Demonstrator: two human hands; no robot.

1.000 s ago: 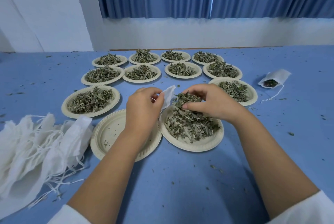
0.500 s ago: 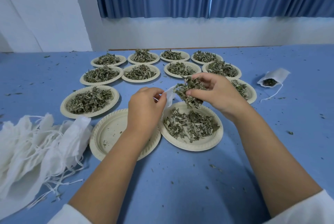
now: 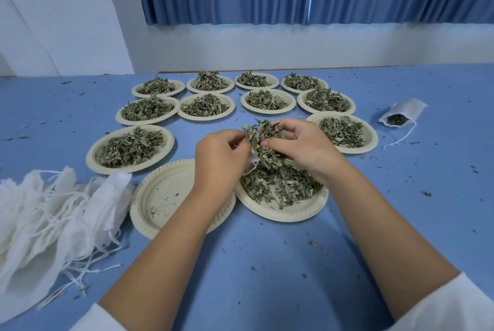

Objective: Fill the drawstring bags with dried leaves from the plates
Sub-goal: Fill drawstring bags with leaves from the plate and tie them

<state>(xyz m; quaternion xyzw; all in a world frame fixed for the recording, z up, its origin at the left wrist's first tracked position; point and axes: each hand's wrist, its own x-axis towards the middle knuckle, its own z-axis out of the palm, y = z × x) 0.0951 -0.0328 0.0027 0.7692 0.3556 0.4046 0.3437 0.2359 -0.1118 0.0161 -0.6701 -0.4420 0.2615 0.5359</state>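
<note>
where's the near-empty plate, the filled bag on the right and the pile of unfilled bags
near-empty plate [image 3: 165,197]: head view, its bare centre
filled bag [image 3: 405,110]: head view, its white cloth
pile of unfilled bags [image 3: 53,218]: head view, middle of the heap

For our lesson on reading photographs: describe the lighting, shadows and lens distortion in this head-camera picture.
Head view: soft, even light, no glare; faint shadows beside the forearms on the blue table; the wide-angle lens stretches them towards the bottom edge; the white bag pile looks washed out.

We look from head height forward and down, close over the table [image 3: 267,264], plates [image 3: 165,197] toward twelve o'clock.
</note>
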